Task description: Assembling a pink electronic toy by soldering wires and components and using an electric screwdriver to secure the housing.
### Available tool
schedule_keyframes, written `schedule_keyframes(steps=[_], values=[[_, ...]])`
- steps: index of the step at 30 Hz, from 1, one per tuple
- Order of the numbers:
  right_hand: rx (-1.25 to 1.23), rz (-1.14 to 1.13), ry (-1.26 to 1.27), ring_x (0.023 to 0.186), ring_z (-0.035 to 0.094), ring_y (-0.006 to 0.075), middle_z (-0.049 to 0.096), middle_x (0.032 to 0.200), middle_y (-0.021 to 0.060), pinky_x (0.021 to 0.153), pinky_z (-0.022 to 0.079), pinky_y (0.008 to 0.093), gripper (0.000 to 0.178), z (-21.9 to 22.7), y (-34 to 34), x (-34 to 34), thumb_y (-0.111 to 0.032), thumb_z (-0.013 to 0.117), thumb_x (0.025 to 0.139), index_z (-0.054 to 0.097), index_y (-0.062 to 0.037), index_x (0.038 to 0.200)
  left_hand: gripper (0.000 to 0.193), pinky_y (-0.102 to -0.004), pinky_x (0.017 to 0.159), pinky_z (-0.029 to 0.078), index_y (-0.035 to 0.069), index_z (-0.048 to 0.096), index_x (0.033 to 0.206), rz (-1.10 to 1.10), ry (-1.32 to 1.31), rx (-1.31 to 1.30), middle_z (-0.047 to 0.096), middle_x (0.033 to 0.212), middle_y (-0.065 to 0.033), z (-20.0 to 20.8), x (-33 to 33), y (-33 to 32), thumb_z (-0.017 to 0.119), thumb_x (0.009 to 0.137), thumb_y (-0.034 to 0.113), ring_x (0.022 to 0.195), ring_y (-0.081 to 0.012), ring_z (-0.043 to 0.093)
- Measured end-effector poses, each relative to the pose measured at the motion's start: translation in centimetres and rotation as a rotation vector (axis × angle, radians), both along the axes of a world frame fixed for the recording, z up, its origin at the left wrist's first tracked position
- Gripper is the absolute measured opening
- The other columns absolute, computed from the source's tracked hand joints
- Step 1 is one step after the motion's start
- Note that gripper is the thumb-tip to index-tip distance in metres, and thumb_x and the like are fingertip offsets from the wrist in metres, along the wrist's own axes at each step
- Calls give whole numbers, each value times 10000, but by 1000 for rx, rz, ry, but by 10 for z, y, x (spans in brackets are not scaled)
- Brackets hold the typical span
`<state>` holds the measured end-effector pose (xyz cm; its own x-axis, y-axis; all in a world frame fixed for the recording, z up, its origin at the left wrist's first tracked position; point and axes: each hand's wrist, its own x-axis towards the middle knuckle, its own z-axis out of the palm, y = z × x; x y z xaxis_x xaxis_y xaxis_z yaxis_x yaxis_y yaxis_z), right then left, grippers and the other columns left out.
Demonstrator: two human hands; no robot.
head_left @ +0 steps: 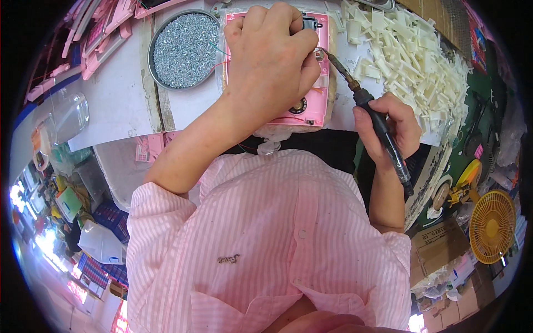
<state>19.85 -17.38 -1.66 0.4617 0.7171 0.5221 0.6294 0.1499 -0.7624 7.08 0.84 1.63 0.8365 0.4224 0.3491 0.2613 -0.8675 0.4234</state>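
My right hand [397, 126] grips a soldering iron [378, 117] by its black handle. The iron slants up to the left, and its tip is at a small metal part [319, 54] near the right edge of a pink plastic housing [317, 114]. My left hand [273, 58] lies over the housing with curled fingers. Its thumb and forefinger close together beside that metal part; what they pinch is hidden. Thin red and green wires [221, 62] come out left of the hand. A round black component [298, 105] sits in the housing's lower part.
A round metal tray [151, 60] full of small screws stands to the left. Many loose cream-white plastic pieces [408, 61] are heaped on the right. Pink plastic housings [105, 47] are stacked at the far left. A yellow round fan-like grille [492, 226] is at lower right.
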Motion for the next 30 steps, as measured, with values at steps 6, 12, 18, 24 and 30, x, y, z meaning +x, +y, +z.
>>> schedule_keyframes(steps=[6, 12, 18, 24, 30], values=[[-36, 3, -37, 484, 502, 129, 556, 611, 42, 449, 357, 240, 284, -1, 2, 0, -62, 856, 717, 649, -37, 911, 136, -446, 829, 313, 68, 611, 776, -2, -13, 7, 488, 923, -89, -4, 0, 1, 689, 724, 167, 904, -278, 468], [-59, 52, -112, 479, 494, 140, 560, 617, 54, 436, 346, 252, 302, 2, 2, 1, -34, 844, 719, 634, -32, 936, 141, -447, 824, 312, 68, 610, 783, 2, -24, 3, 487, 917, -89, -7, 0, 1, 688, 725, 170, 902, -278, 468], [-17, -3, -53, 474, 487, 135, 564, 620, 51, 436, 344, 252, 296, 1, -5, 0, -26, 843, 717, 631, -30, 924, 146, -445, 819, 312, 66, 611, 787, 1, -37, 21, 487, 914, -87, -5, 1, 0, 690, 723, 171, 898, -276, 465], [-27, -3, -54, 487, 499, 134, 561, 615, 48, 448, 348, 248, 291, 3, -4, -1, -35, 852, 712, 635, -32, 906, 148, -444, 823, 305, 69, 613, 790, 16, 16, -3, 486, 917, -83, 0, 1, -2, 687, 723, 178, 904, -274, 458], [-41, 11, -82, 492, 505, 139, 569, 623, 52, 460, 359, 245, 296, 8, -4, 0, -25, 846, 713, 635, -28, 921, 206, -412, 834, 382, 81, 647, 855, -26, 4, -5, 564, 982, -64, 6, -10, 7, 769, 728, 189, 949, -266, 528]])
